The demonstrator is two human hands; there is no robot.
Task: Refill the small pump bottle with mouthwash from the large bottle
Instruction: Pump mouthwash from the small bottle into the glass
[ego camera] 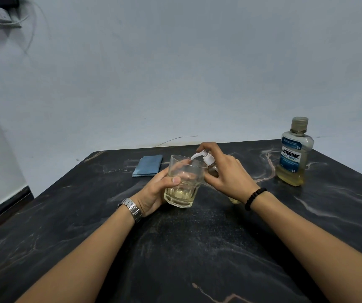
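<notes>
My left hand [154, 191] grips a clear faceted glass [183, 182], tilted a little, with a shallow pool of pale yellow liquid at its bottom. My right hand [226, 173] is wrapped around the small pump bottle [212, 168], index finger on its white pump head [204, 156]. The spout points over the glass's rim. Most of the small bottle is hidden by my fingers. The large mouthwash bottle [294, 154] stands capped and upright at the far right of the table, about a third full of yellow liquid.
The dark marbled table [175, 248] meets a pale wall at its far edge. A folded blue cloth [148, 165] lies behind the glass to the left. The table's left edge drops off toward the floor.
</notes>
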